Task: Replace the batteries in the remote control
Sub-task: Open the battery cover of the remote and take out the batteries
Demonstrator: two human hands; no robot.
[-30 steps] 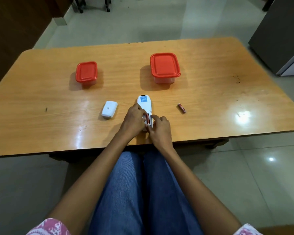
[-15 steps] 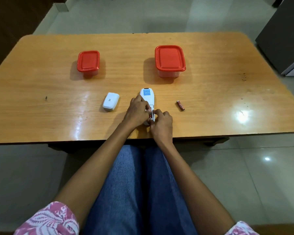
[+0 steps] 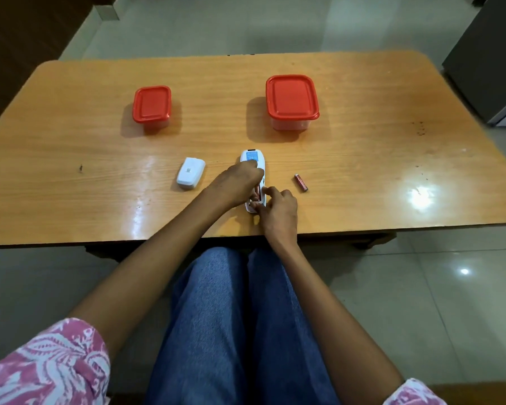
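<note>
A white remote control (image 3: 254, 158) lies face down near the table's front edge, its battery bay open. My left hand (image 3: 236, 182) holds its left side, fingers over the middle. My right hand (image 3: 277, 208) rests at the remote's lower right end, fingertips touching the bay. A reddish battery (image 3: 258, 190) shows inside the bay between my hands. A second reddish battery (image 3: 301, 182) lies loose on the table to the right. The white battery cover (image 3: 190, 172) lies to the left of the remote.
Two clear containers with red lids stand farther back on the wooden table (image 3: 70, 147): a small one (image 3: 152, 104) at the left, a larger one (image 3: 291, 97) at the right. A grey cabinet (image 3: 491, 62) stands beyond the table's right end. My knees sit under the front edge.
The camera tilted slightly. My left hand has slid up along the remote, and my right fingers have shifted to the bay's lower end. The loose battery and cover stay put.
</note>
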